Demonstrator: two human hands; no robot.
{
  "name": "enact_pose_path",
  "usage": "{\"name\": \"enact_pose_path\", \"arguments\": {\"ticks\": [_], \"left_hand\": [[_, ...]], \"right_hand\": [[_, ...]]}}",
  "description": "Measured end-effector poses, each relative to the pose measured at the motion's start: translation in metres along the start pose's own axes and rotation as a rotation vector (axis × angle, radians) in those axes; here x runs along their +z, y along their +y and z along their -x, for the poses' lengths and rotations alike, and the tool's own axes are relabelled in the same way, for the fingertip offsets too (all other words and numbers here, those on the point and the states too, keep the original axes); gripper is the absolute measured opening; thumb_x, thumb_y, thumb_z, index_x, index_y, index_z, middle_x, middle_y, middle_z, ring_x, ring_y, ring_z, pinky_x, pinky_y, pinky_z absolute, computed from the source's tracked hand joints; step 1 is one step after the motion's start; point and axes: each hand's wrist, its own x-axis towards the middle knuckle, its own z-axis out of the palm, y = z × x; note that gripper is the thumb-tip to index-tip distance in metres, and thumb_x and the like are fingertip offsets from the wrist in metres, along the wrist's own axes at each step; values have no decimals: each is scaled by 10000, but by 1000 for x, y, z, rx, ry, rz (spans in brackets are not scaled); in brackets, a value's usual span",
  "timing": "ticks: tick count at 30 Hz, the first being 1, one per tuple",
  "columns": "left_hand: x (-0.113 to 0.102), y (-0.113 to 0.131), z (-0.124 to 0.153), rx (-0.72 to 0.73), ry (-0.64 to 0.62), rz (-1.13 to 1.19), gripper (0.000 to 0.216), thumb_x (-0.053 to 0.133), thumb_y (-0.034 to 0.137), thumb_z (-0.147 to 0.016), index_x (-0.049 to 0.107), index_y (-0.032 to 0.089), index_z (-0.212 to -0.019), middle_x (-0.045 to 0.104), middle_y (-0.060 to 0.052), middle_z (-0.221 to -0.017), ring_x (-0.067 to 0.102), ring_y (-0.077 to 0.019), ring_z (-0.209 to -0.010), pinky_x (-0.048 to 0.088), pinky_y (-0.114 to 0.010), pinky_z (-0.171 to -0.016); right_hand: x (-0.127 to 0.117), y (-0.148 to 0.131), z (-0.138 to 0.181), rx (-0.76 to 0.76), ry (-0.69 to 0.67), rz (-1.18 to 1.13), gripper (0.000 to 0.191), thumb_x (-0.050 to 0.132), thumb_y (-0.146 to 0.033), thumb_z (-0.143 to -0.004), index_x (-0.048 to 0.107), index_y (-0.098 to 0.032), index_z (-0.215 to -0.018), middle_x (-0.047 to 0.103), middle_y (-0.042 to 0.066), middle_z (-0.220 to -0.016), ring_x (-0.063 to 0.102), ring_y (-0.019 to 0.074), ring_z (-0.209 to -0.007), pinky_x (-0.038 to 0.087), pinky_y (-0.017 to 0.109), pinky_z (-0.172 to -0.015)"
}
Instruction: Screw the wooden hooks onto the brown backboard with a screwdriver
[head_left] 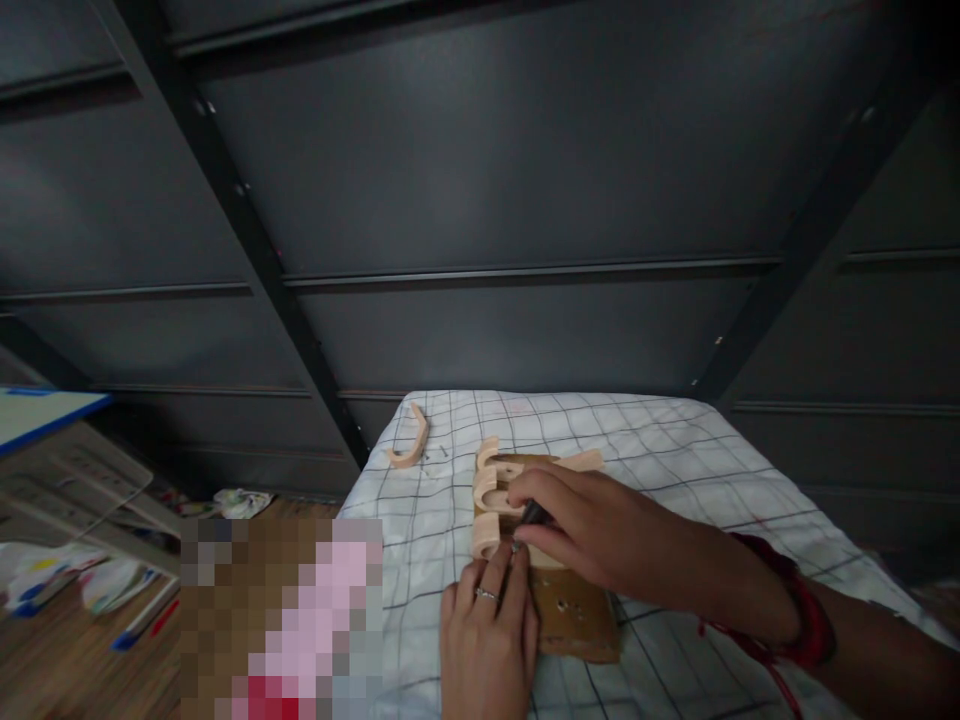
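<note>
My right hand (pixel 574 515) comes in from the right, its fingers closed round a short dark handle (pixel 534 513); the tool's working end is hidden. Below it, my left hand (pixel 487 625), with a ring on one finger, rests at the left edge of a brown wooden board (pixel 574 625). Its fingertips are bent in close together by a small shiny bit (pixel 516 546), too small to make out. Several pale, curved wooden hooks (pixel 487 530) line the board's left side. Partly covered by my right hand, a pale wooden strip (pixel 585 461) sticks out at the upper right.
A loose curved wooden hook (pixel 409 452) lies at the far left of the checked cloth (pixel 660 440), beside several small screws (pixel 435 458). Dark metal panels (pixel 510 335) stand behind. At left are a blue-edged table (pixel 52 410) and bags on the floor; a patch there is blurred.
</note>
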Motion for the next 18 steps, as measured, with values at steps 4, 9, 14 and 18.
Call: {"name": "enact_pose_path", "arguments": {"ticks": [4, 9, 14, 18], "left_hand": [[0, 1, -2, -15, 5, 9, 374, 448, 145, -788, 509, 199, -1153, 579, -20, -1131, 522, -194, -916, 458, -312, -682], [-3, 3, -6, -3, 71, -4, 330, 444, 129, -776, 560, 193, -1078, 609, -25, -1069, 539, -184, -867, 458, -308, -645], [-6, 4, -6, -15, 52, -2, 321, 464, 148, -770, 562, 195, -1072, 613, -34, -1052, 540, -185, -871, 451, -306, -637], [-6, 5, -7, -32, 52, 5, 323, 473, 134, -758, 565, 200, -1060, 618, -26, -1036, 538, -191, -876, 449, -317, -652]], "right_hand": [[9, 1, -4, 65, 8, 111, 58, 505, -209, -815, 498, -163, -849, 562, 46, -831, 557, 181, -716, 454, 310, -591], [-8, -1, -8, -98, -151, -52, 233, 394, -97, -848, 449, -133, -1072, 502, 88, -1044, 517, 152, -876, 445, 285, -734], [-8, 0, -7, -75, -55, 17, 117, 462, -160, -832, 494, -168, -944, 575, 40, -895, 539, 149, -816, 429, 269, -670], [8, -1, -8, 1, 61, 172, 97, 479, -255, -831, 501, -178, -776, 573, 14, -738, 549, 152, -681, 409, 271, -578]]}}
